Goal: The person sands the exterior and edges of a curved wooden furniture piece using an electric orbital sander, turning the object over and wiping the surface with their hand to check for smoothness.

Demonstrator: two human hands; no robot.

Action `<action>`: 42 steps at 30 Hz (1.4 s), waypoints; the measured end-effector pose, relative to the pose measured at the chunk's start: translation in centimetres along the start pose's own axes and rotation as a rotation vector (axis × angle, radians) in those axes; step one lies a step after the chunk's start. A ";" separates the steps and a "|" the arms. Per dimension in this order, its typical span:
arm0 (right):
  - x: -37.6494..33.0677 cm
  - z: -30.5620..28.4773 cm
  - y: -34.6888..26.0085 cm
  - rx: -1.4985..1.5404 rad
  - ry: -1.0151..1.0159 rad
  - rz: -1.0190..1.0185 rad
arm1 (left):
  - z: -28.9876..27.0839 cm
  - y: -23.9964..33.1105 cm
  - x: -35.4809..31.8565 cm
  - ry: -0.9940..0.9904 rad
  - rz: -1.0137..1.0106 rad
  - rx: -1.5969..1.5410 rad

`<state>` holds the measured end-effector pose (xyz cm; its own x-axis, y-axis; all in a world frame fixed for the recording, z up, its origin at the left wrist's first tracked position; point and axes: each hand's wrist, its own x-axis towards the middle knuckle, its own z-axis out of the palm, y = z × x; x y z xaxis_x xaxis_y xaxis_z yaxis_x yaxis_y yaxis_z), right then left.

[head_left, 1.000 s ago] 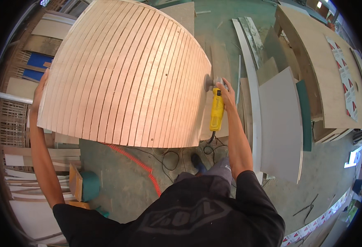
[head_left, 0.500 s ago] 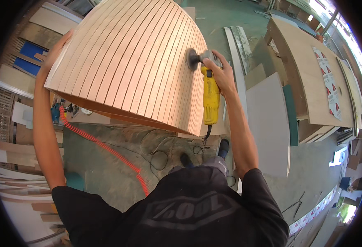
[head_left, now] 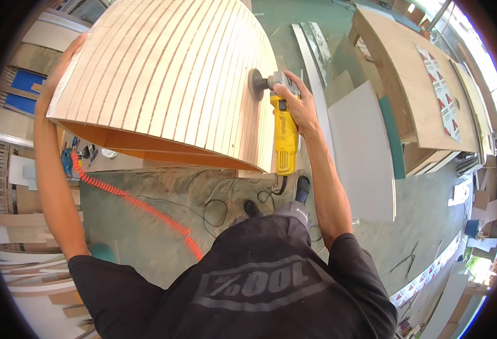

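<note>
A large curved wooden shell [head_left: 163, 68], faced with narrow strips and dark grooves between them, fills the upper left. My left hand [head_left: 66, 59] holds its left edge, the fingers partly hidden and slightly blurred. In my right hand [head_left: 298, 104] is a yellow and grey angle grinder [head_left: 285, 141], gripped around its head with the body hanging downward. Its round disc [head_left: 255, 85] stands on edge against the strips near the shell's right side. A black cord leaves the grinder's lower end. Under the near edge, the shell's orange-brown inside shows.
A coiled red air hose [head_left: 147, 209] runs from beside the shell down toward me. Thin dark cables [head_left: 214, 212] loop on the floor near my feet. White panels [head_left: 361, 152] lean at the right, beside a large plywood piece [head_left: 412, 73]. Stacked boards [head_left: 33, 271] line the left.
The grinder's disc has moved down the shell toward its near edge. The view has shifted slightly, and the wood looks brighter. My left hand stays at the left edge.
</note>
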<state>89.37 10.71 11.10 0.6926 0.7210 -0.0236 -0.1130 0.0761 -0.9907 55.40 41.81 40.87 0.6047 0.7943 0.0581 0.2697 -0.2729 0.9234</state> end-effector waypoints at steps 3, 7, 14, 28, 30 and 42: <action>-0.7 -2.1 6.2 0.137 0.021 0.119 | -1.3 -0.5 -0.1 0.058 0.001 0.010; -1.8 -4.9 14.9 0.299 0.084 0.200 | -0.3 0.7 0.5 -0.144 -0.184 -0.190; -5.1 -6.8 20.4 0.321 0.125 0.357 | 1.8 1.4 -0.7 -0.075 -0.210 -0.146; -5.7 -2.0 4.6 0.125 -0.008 0.074 | 0.4 0.2 0.2 -0.117 -0.108 -0.156; -6.4 -0.5 1.1 0.077 -0.013 0.008 | 1.2 0.5 0.6 -0.190 -0.134 -0.168; -10.2 1.6 -3.1 -0.078 -0.026 -0.041 | 0.4 0.0 0.7 -0.246 -0.110 -0.185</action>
<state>81.57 4.23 14.59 0.6763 0.7364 0.0199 -0.0284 0.0530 -0.9982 56.13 42.19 40.74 0.7488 0.6521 -0.1184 0.2160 -0.0714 0.9738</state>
